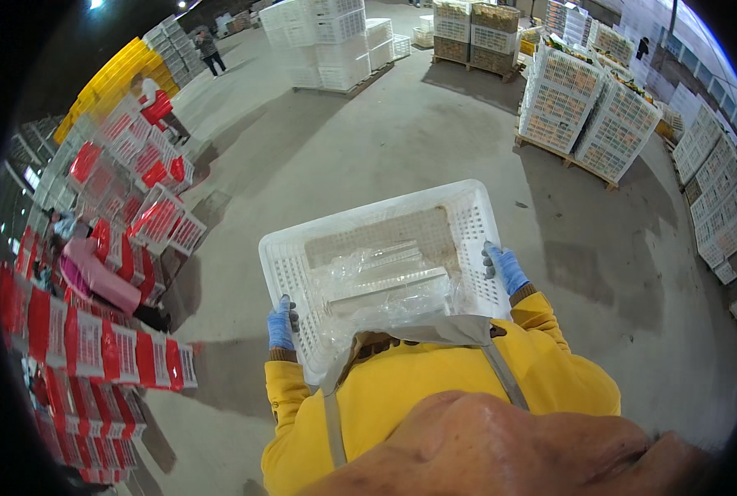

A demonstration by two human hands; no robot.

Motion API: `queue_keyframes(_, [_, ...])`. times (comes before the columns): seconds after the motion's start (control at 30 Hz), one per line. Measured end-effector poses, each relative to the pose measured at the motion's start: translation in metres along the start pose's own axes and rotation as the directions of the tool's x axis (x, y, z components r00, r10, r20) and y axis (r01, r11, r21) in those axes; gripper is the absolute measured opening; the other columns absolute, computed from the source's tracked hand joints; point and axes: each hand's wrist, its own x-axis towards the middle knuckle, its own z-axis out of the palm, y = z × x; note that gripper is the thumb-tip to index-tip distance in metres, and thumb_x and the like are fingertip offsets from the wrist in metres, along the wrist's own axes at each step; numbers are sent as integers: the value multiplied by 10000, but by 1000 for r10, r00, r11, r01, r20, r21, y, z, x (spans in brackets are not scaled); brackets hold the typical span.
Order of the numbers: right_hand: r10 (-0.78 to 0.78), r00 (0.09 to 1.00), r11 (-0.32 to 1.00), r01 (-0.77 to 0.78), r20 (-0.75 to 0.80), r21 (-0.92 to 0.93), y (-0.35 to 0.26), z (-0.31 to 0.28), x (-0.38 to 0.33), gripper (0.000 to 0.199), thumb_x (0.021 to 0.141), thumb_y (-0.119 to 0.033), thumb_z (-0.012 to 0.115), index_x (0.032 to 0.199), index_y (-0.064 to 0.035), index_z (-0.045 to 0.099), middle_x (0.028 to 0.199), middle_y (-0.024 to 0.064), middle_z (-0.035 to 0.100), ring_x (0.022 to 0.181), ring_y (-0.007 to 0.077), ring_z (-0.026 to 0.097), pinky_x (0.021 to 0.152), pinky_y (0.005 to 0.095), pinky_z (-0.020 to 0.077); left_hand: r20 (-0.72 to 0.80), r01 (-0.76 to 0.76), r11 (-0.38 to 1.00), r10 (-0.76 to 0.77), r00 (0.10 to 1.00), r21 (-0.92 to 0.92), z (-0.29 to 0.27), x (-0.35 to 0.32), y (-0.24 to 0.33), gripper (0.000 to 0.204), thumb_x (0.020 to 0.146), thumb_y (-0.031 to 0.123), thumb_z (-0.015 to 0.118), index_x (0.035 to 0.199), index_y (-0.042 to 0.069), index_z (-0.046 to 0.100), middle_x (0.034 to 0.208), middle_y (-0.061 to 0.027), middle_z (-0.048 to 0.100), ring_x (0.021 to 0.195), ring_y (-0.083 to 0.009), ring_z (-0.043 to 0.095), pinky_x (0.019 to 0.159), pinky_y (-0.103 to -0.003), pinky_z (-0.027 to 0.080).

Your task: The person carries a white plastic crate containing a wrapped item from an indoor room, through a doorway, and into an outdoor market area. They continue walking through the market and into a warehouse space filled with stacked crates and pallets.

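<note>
A white perforated plastic crate (368,213) is held in front of my body, its near side against my grey apron (435,329). My left hand (282,324), in a blue-grey glove, grips the crate's left end. At the right end, my right hand (507,267), gloved the same way, is closed on the rim. Inside the crate lie crumpled clear plastic wrapping (335,277) and pale, flat, ridged pieces (393,291) whose kind I cannot make out. The crate is slightly tilted, its right end farther from me.
Stacks of red-and-white crates (95,343) line the left, where a person in pink (100,277) bends over. Another person (160,103) stands by yellow crates (108,87). Pallets with filled white crates (563,103) stand at the far right, and white crates (327,50) are stacked ahead.
</note>
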Motion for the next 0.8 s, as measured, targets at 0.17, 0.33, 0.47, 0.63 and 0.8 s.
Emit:
queue_keyframes(0.17, [-47, 998, 998, 45, -48, -42, -45, 102, 164, 390, 827, -389, 598, 941, -18, 559, 708, 62, 535, 468, 127, 467, 429, 266, 437, 44, 43, 998, -45, 998, 52, 45, 179, 84, 379, 843, 411, 570, 806, 34, 556, 517, 7, 440, 371, -93, 378, 359, -238, 321])
queue_keyframes(0.33, [-117, 989, 989, 125, 94, -82, -165, 246, 328, 423, 823, -410, 598, 894, 5, 562, 666, 75, 536, 443, 129, 474, 407, 272, 426, -155, 15, 1000, -12, 988, 14, 46, 334, 158, 366, 856, 410, 561, 893, 46, 572, 510, 20, 407, 377, -94, 357, 362, -247, 299])
queue_keyframes(0.47, [-118, 965, 973, 160, 233, -168, -244, 389, 457, 429, 822, -422, 601, 864, 2, 552, 658, 68, 531, 461, 133, 475, 420, 268, 423, -204, 27, 986, -61, 977, -162, 25, 467, 199, 404, 856, 422, 550, 925, 26, 584, 509, 7, 412, 380, -100, 371, 356, -241, 316])
queue_keyframes(0.63, [-71, 952, 946, 159, 297, -283, -293, 575, 609, 426, 823, -415, 601, 869, 5, 543, 663, 72, 538, 465, 142, 481, 430, 270, 429, -340, 105, 985, -147, 929, -139, -3, 649, 258, 422, 843, 426, 568, 884, 7, 595, 513, -7, 431, 384, -109, 400, 355, -251, 349])
queue_keyframes(0.8, [-16, 971, 964, 78, 239, -252, -364, 714, 730, 433, 828, -425, 593, 876, 3, 547, 675, 83, 540, 443, 151, 478, 420, 292, 438, -304, -24, 998, 8, 953, -52, -14, 851, 357, 418, 851, 435, 558, 802, 20, 565, 540, -5, 443, 390, -104, 393, 359, -260, 345])
